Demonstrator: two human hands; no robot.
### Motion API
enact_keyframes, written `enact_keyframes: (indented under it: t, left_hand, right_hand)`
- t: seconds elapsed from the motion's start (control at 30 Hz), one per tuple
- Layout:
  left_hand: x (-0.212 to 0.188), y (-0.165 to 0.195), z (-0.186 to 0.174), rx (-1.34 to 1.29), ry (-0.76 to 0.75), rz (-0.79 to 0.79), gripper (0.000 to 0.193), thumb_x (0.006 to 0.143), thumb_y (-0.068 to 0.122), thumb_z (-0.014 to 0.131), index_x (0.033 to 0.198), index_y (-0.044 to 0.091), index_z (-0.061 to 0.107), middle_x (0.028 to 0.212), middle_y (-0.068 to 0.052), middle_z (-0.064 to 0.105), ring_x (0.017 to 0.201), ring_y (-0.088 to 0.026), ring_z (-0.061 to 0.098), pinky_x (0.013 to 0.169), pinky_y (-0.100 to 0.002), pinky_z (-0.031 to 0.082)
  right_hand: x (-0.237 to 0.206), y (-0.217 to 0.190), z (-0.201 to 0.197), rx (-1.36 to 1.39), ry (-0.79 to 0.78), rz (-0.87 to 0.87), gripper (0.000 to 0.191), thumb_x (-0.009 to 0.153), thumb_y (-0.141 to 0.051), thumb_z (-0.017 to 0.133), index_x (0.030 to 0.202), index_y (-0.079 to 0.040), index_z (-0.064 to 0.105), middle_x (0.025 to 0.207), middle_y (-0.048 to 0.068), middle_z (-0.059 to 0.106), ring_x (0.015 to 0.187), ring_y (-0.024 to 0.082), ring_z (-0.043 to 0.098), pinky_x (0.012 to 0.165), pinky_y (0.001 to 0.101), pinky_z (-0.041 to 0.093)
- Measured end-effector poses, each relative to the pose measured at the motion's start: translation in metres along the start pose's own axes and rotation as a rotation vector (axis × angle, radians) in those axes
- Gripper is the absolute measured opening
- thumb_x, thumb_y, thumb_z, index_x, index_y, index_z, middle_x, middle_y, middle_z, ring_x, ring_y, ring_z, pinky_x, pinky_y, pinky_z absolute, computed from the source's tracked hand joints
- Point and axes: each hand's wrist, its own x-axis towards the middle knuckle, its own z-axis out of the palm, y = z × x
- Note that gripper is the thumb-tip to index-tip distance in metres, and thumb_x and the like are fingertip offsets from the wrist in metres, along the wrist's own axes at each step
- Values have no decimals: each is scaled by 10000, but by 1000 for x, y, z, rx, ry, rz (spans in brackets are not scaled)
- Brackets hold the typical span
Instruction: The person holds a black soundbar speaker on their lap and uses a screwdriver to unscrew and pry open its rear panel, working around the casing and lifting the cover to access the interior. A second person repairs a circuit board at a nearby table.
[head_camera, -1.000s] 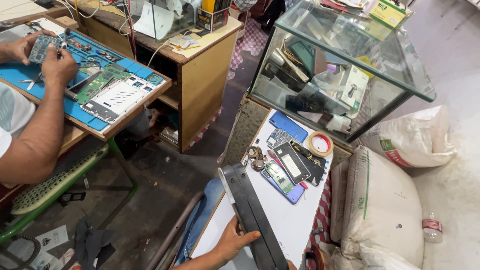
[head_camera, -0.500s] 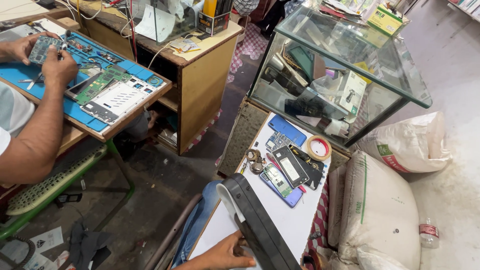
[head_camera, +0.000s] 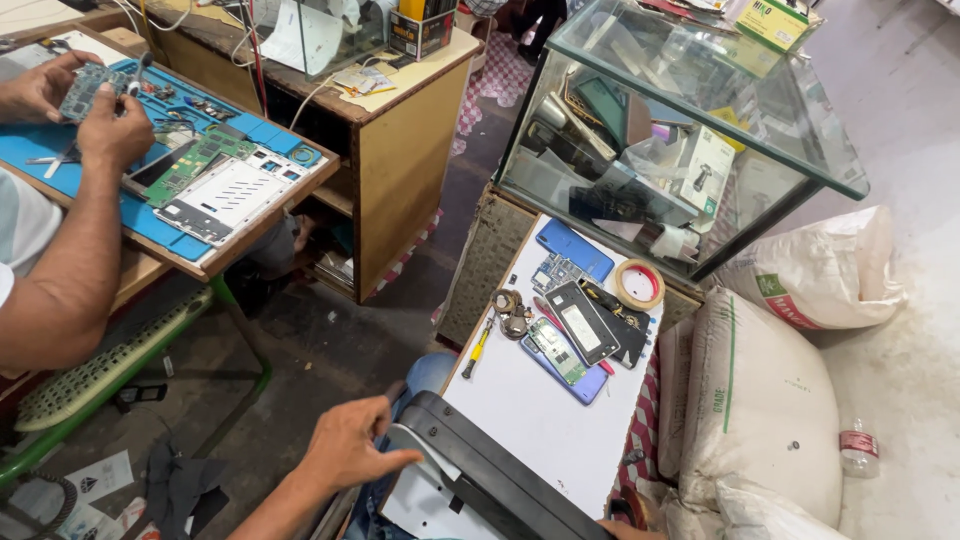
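Left hand (head_camera: 352, 445) spread flat, fingers pressing the near end of the black frame (head_camera: 500, 478), which lies tilted across the white board (head_camera: 540, 420) on my lap. Right hand barely in view at the bottom edge; grip cannot be told. I judge: steady the frame, keep clear of phone parts (head_camera: 575, 335)

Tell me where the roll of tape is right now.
The roll of tape lies at the far right corner of the white board, beside the opened phones, just below the glass case.
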Motion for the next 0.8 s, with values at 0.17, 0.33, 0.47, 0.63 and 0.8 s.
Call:
enact_keyframes:
  t: [0.17, 0.33, 0.47, 0.63, 0.8]
  left_hand:
    - [4, 3, 13, -190, 346, 236, 764, 501, 525, 947, 1020, 44, 657, 981, -111, 671, 946, -256, 673, 783, -379, 540]
    - [9, -12, 38, -547, -40, 158, 825, 602, 399, 899, 1305, 57, 636, 1204, -108, 693, 1139, -236, 651, 976, -353, 483]
    - [17, -17, 59, -803, -163, 75, 648, 713, 334, 885, 1249, 41, 671, 1174, -117, 722, 1119, -211, 667, 988, -334, 513]
    - [28, -21, 71, -821, -91, -71, 475, 779, 320, 830, 1139, 32, 713, 1025, -89, 763, 965, -157, 695, 847, -293, 535]
    - [28, -18, 77, -832, 31, -188, 398, 849, 367, 778, 1050, 26, 741, 865, -115, 741, 795, -146, 644, 723, -266, 488]
  right_hand:
    - [-20, 12, -1, 139, 183, -221, 456, 891, -277, 757, 1275, -43, 686, 1215, 193, 700, 1184, 334, 673, 1121, 478, 445]
    - [-36, 23, -12, 217, 72, -79, 680, 762, -276, 842, 1375, -63, 635, 1327, 171, 637, 1300, 312, 566, 1149, 482, 346]
    - [-33, 18, -30, 130, -109, 178, 696, 688, -307, 836, 1339, -111, 692, 1318, 116, 637, 1326, 256, 539, 1144, 443, 355]
    - [-30, 7, -32, 433, 26, 197, 626, 692, -300, 857, 1245, -25, 755, 1209, 157, 739, 1170, 266, 679, 1060, 405, 491]
    - [-33, 19, -18, 511, 256, 248, 540, 766, -243, 827, 1243, -11, 726, 1175, 147, 769, 1096, 224, 703, 998, 361, 531]
